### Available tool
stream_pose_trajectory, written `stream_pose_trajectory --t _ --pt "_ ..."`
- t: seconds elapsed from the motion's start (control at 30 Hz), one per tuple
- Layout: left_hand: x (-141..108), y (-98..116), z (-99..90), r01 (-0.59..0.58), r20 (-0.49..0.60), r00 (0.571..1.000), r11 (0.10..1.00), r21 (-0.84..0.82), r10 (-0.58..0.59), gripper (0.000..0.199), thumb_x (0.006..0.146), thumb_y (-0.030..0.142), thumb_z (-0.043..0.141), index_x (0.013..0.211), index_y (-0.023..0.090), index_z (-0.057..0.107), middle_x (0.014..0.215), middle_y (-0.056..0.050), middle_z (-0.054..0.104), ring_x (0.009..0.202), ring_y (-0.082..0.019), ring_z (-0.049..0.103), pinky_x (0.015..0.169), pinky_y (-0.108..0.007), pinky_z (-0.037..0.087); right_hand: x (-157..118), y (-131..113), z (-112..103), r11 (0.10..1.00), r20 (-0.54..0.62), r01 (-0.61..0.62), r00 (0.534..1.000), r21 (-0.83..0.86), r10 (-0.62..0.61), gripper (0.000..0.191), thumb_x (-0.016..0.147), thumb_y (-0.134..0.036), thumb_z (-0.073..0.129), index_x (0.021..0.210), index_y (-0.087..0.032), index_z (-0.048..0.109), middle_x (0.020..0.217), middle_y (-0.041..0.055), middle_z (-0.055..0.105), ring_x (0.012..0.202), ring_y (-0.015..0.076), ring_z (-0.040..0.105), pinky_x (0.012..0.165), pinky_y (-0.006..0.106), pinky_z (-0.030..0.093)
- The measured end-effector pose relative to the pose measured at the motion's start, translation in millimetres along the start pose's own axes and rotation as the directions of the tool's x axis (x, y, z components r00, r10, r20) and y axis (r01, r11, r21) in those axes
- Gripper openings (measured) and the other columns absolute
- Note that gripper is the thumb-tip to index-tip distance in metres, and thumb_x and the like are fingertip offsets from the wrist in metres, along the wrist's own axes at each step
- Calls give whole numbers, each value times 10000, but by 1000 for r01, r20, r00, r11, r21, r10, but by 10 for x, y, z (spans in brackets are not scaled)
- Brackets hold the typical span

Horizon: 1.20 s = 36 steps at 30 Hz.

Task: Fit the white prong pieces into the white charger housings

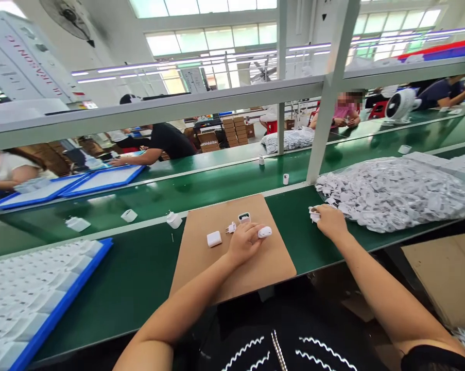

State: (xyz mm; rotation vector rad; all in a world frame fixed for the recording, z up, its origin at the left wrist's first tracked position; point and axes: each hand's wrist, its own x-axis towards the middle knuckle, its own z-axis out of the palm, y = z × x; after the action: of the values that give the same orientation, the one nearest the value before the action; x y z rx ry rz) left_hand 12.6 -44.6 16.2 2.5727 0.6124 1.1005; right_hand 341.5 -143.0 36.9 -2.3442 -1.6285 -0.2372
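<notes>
Over the brown board, my left hand is closed round a white charger housing, its end face showing past the fingers. Just beyond that hand lie a small white plug piece with metal pins and an open white housing. A closed white charger block rests to their left on the board. Off to the right, my right hand pinches a small white plug piece at the near edge of a clear bag of white plug parts.
At left stands a blue-edged tray with white compartments. Several white charger parts, including one block, dot the green bench and belt. A metal post rises behind the board. Co-workers sit across the line near a white fan.
</notes>
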Motion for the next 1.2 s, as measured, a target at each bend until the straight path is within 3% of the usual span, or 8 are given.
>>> stream_pose_trajectory --t 0.2,0.47,0.6,0.73,0.83,0.93,1.07,1.2 --pt "488 -465 -442 239 -212 950 971 28 -228 284 930 386 684 1189 275 720 1188 -48 770 1103 -238 717 990 -375 559 305 -8 -83 968 -71 98 994 231 -84 364 738 -56 580 1043 -194 725 1022 84 706 963 273 614 814 348 458" --pt "1130 -1728 -513 744 -157 668 653 142 -727 285 867 343 684 1120 227 742 1146 -49 785 1060 -252 716 933 -330 537 698 -614 290 710 21 146 975 689 -221 399 733 -142 672 1124 -210 633 1111 79 647 881 190 655 816 334 557" --pt "1178 -1861 -486 824 -153 560 528 207 -814 272 784 277 732 1049 214 734 1077 -76 782 1051 -292 710 917 -354 531 672 -675 571 615 127 14 975 788 -184 252 724 -210 686 974 -204 656 989 72 702 847 209 687 808 376 589" --pt "1299 -1786 -381 897 -355 433 358 260 -828 732 738 386 794 1397 163 565 1532 -205 524 1446 -413 452 1152 -500 404 643 -610 706 513 184 -49 959 857 -215 275 811 -338 682 1060 -231 732 989 71 769 844 227 721 816 408 617" --pt "1571 -1676 -155 804 -455 592 456 381 -665 862 798 466 742 1535 168 410 1666 -181 337 1551 -366 292 1263 -481 271 680 -584 713 466 72 29 978 884 -197 328 866 -363 657 1161 -254 748 1126 80 756 966 241 732 940 446 614" --pt "1928 -1511 212 556 -51 802 713 427 -595 806 845 631 668 1490 188 475 1567 -162 495 1458 -335 433 1221 -430 351 685 -578 685 452 -43 112 986 885 -160 277 896 -373 641 1110 -267 780 1261 96 673 1140 261 695 1022 441 595" --pt "2328 -1306 710 529 329 689 759 380 -646 1032 683 769 769 1459 145 500 1519 -221 536 1386 -394 506 1101 -444 475 674 -529 735 483 -15 78 991 872 -133 324 892 -407 645 1158 -270 768 1202 98 661 1063 241 708 994 426 601" --pt "2527 -1258 869 601 347 617 708 372 -706 409 909 447 696 1213 174 674 1322 -146 695 1158 -270 680 906 -307 545 737 -496 864 372 123 -68 984 926 -127 582 833 -442 710 1370 -254 591 1208 105 720 958 222 730 941 434 609"
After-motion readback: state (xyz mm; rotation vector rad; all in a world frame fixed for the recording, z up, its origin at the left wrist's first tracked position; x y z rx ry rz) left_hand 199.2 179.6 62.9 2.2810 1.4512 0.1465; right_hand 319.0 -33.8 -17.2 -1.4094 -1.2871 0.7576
